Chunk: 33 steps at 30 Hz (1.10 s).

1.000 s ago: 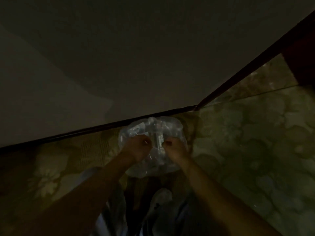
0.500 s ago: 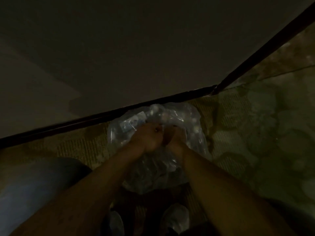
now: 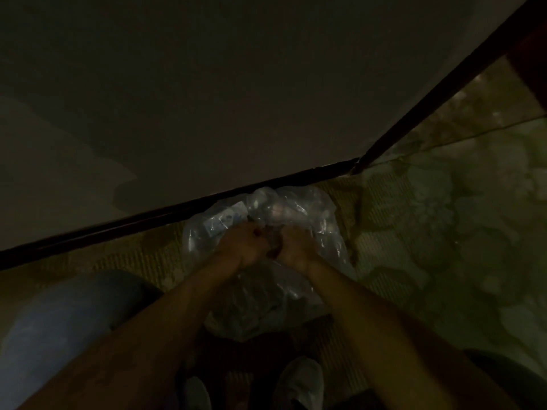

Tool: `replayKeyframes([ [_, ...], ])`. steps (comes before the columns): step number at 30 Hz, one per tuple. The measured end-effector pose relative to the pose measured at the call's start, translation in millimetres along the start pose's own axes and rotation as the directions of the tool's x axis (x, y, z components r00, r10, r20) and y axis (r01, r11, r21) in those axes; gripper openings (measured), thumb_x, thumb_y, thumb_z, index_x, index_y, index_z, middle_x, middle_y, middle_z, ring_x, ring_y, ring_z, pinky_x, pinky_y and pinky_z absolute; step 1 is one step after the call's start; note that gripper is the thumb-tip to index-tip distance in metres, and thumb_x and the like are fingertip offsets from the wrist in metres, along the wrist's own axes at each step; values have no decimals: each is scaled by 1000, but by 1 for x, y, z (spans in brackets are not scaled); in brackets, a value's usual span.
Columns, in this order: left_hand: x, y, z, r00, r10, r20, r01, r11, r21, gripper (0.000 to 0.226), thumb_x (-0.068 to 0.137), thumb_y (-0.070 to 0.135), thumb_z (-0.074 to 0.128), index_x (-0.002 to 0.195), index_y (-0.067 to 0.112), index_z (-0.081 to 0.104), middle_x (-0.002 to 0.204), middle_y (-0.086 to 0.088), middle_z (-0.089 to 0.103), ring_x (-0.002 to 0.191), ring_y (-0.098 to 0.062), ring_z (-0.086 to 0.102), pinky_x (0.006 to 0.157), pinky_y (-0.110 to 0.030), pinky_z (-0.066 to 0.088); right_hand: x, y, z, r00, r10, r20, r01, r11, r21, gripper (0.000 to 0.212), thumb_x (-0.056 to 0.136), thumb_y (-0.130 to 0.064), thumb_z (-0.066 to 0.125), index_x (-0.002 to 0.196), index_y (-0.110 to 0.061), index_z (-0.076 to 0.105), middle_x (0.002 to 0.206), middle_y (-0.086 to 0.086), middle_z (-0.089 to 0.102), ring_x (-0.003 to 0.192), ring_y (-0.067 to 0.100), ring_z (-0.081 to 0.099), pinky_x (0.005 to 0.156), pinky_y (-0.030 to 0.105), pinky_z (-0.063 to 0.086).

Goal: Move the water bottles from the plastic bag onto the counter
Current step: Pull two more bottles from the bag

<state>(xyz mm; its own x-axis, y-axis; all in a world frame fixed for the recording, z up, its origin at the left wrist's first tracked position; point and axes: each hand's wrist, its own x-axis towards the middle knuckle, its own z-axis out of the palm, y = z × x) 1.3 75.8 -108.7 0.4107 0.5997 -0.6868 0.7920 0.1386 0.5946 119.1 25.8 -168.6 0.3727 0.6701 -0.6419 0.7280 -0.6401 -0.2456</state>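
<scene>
Dim patterned flooring meets a dark baseboard, and the plastic bag of water bottles sits against that edge. Your left hand and right hand curl their fingers, gripping the bag's gathered top between them.

the dim, blurred picture leaves the plastic bag's contents as vague pale shapes at centre frame. both hands' fingers sink into its folds, out of sight. 2 shoes are cut by the bottom edge.
</scene>
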Motion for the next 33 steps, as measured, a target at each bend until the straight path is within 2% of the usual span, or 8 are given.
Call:
replayKeyframes([
  [5,8,-16,-3,993,-93,-71,83,989,-123,25,95,30,55,81,13,67,92,-14,71,91,-34,68,88,-48,56,-32,8,-26,979,-202,21,201,977,66,93,78,-41,75,150,-22,18,137,12,53,121,33,55,100,39,46],
  [12,-19,-2,-8,970,-217,114,244,825,-509,47,102,45,44,98,2,64,81,-14,68,69,-24,65,58,-33,54,-84,12,-67,879,-412,-239,438,896,68,71,78,-29,78,137,-28,39,129,1,57,107,21,62,84,27,50],
  [16,-39,15,-12,940,-65,335,307,591,-746,49,98,53,41,90,15,71,95,-13,70,81,-22,66,71,-33,51,-117,3,-69,755,-601,-261,572,799,-183,79,80,-19,75,145,-31,33,147,-3,40,121,21,55,92,28,45],
  [19,-40,15,-20,917,58,394,284,599,-749,55,98,46,45,71,12,78,76,-11,74,70,-19,72,72,-31,55,-135,0,-51,678,-710,-192,672,704,-230,88,80,-20,73,145,-36,16,154,-6,21,125,21,51,93,35,52],
  [23,-35,3,-22,955,-23,294,244,625,-742,24,97,31,56,89,11,68,79,-7,74,68,-16,71,65,-27,59,-131,8,-34,784,-577,-229,620,714,325,67,85,-22,64,143,-27,30,144,-5,34,127,6,46,100,22,45],
  [25,-25,-6,-22,974,-99,202,222,578,-785,17,90,25,68,96,9,69,99,-16,73,87,-26,71,83,-37,58,-121,3,-33,888,-373,-269,459,749,477,45,92,-14,55,134,-22,43,127,2,50,105,5,56,85,15,46],
  [30,-10,-20,-18,975,-158,157,222,627,-747,75,55,41,86,119,8,67,105,-15,74,100,-32,71,96,-48,53,-57,-8,-41,991,-136,0,133,965,224,28,98,-13,44,116,-1,62,119,17,64,108,28,60,90,31,46],
  [33,-13,-20,-13,971,-190,144,236,680,-694,63,64,44,85,112,8,65,98,-15,75,95,-32,72,88,-45,57,-27,-1,-37,994,-74,80,72,997,37,35,98,-25,49,119,1,59,125,21,61,113,32,59,94,34,45],
])
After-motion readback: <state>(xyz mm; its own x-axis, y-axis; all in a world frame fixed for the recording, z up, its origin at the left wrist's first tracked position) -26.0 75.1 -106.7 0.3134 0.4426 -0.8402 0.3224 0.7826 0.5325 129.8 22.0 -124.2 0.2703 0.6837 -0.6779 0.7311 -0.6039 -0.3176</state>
